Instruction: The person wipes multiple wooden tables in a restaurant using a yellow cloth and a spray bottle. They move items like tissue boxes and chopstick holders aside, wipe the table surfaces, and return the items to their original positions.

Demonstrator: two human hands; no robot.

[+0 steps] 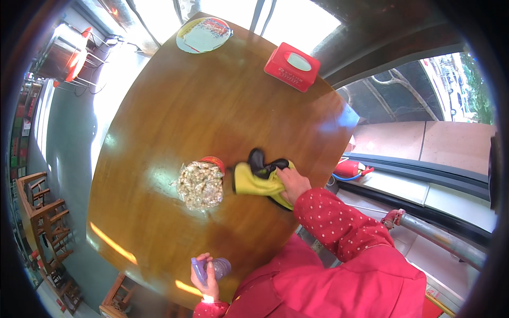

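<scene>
My left hand (208, 280) is wrapped around a small spray bottle (222, 267) with a purple spray head and a see-through body, over the near edge of the wooden table (179, 107). My right hand (295, 185) presses a crumpled yellow and black cloth (256, 183) onto the tabletop. Between the hands and farther in sits a clear container or bag of small wrapped pieces (200, 187), which look like sweets. A red part (214, 161), perhaps a lid, shows at its far side.
A red tissue box (292, 67) stands near the far right edge. At the far end lies a round, printed fan-like disc (204, 35). Wooden stools (49, 222) are on the floor at left. A red fire extinguisher (348, 169) and a metal pipe (441, 234) are beyond the right edge.
</scene>
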